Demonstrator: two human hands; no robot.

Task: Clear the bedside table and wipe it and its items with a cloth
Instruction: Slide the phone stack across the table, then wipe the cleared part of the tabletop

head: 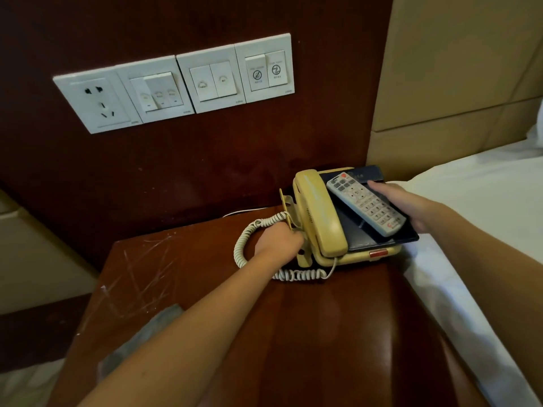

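Note:
A beige corded telephone (318, 212) sits at the back right of the dark red wooden bedside table (293, 318). A dark blue tray (361, 233) lies on the phone base, and a white remote control (365, 202) rests on the tray. My left hand (279, 239) grips the phone's left side by the coiled cord (244, 242). My right hand (402, 201) holds the right edge of the tray and phone, thumb on the tray beside the remote. A grey cloth (138, 345) lies at the table's front left, partly hidden by my left forearm.
A white panel of a socket and several switches (176, 83) is set in the dark wooden wall behind. The bed with its white sheet (484, 230) borders the table on the right, below a beige padded headboard (455, 69). Scratch-like streaks mark the table's left part.

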